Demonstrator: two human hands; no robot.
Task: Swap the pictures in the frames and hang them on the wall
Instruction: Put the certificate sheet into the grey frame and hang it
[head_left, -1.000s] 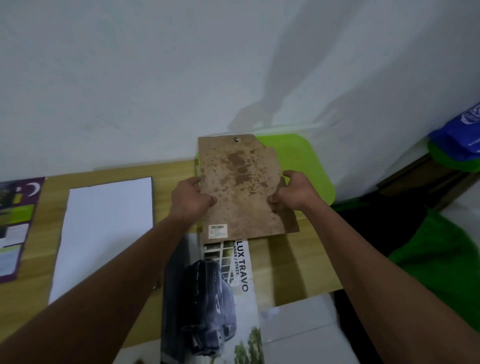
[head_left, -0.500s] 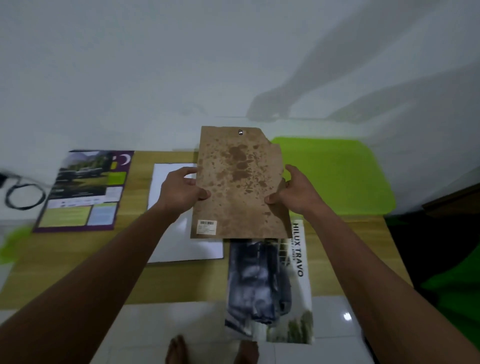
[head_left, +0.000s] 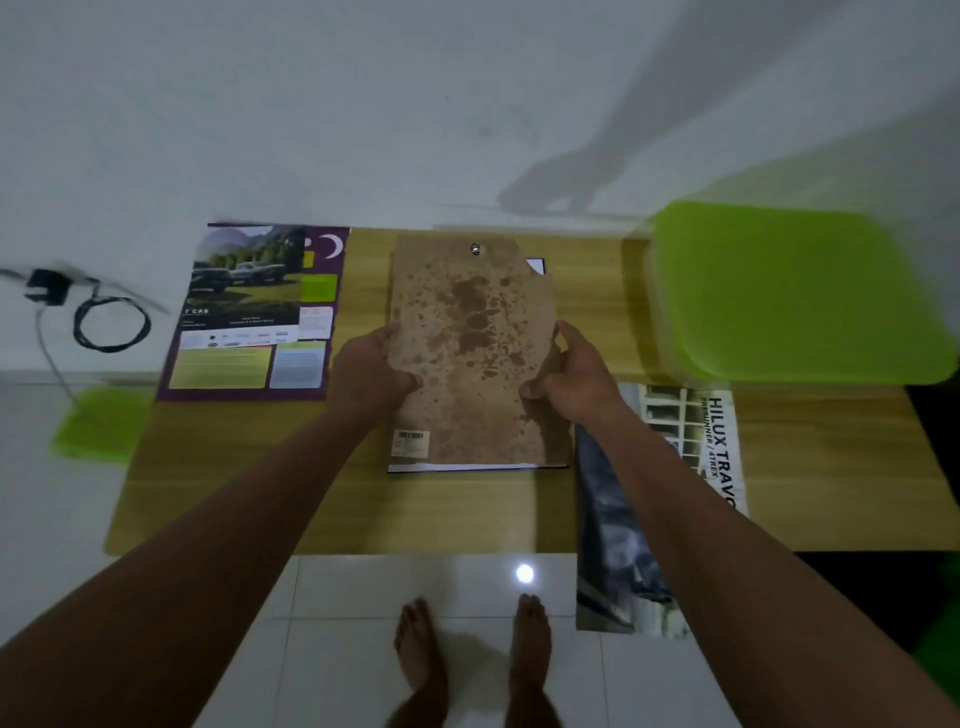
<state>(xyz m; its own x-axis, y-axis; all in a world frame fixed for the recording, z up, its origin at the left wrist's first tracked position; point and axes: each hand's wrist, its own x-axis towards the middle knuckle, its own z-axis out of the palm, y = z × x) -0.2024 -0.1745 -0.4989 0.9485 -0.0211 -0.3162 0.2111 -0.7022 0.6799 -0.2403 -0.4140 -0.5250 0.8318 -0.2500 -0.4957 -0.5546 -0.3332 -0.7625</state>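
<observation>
A brown, stained backing board (head_left: 470, 353) with a small metal hanger near its top edge lies over a white frame (head_left: 467, 467), whose thin edge shows below and at the top right corner. My left hand (head_left: 371, 371) grips the board's left edge and my right hand (head_left: 574, 374) grips its right edge. A purple-bordered car poster (head_left: 254, 312) lies flat to the left. Another car poster reading HILUX TRAVO (head_left: 675, 493) lies to the right and hangs over the table's front edge, partly under my right forearm.
The low wooden table (head_left: 831, 467) stands against a white wall. A green plastic lid (head_left: 789, 291) rests on its right end. A black charger with coiled cable (head_left: 104, 322) and a green object (head_left: 98, 421) lie on the tiled floor at left. My bare feet show below.
Both hands carried the backing board leftward and down onto the white frame. My view swung left, bringing the purple poster, charger and floor into sight.
</observation>
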